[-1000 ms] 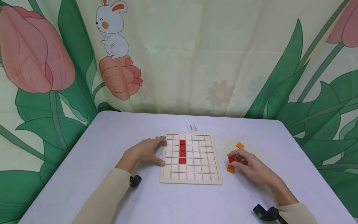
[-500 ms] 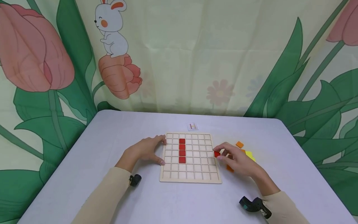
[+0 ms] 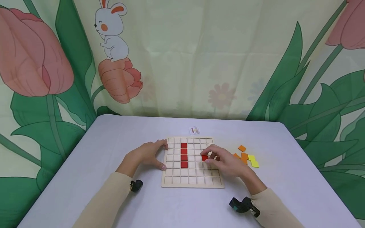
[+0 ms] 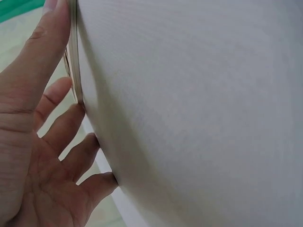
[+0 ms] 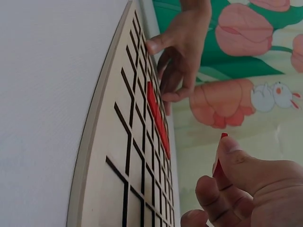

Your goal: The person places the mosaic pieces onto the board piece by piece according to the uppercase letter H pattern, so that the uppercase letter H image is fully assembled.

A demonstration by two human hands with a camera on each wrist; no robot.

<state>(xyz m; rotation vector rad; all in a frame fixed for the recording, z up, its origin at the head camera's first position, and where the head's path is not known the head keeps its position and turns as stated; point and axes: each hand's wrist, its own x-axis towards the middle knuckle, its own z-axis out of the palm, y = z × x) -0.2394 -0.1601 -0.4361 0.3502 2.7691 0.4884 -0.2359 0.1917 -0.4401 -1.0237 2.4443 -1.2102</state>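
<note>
At the near side of the pale bench (image 3: 182, 209), two beige sleeves reach forward, the left sleeve (image 3: 105, 202) and the right sleeve (image 3: 275, 205), each with a black camera at the wrist, the left camera (image 3: 137, 185) and the right camera (image 3: 242, 205). Beyond them lies a square wooden board (image 3: 192, 180) marked into a grid, flat on the bench. The right hand (image 3: 228, 161) pinches a red tile (image 3: 204, 157) between thumb and fingers; the right wrist view shows that tile raised off the board, and from the head view it is over the board's right part. The left hand (image 3: 146, 155) has its thumb and fingers spread, their tips touching the board's left edge. In the third column from the left, four red tiles (image 3: 184, 157) sit in consecutive cells. Just to the right of the board, near the right hand, are several orange tiles (image 3: 244, 155), with yellow tiles (image 3: 254, 163) beside them. Past the board's far edge lies a small card (image 3: 195, 130) printed with a coloured grid. Behind the bench hangs a cloth backdrop (image 3: 182, 63) with tulips, leaves and a white rabbit.
</note>
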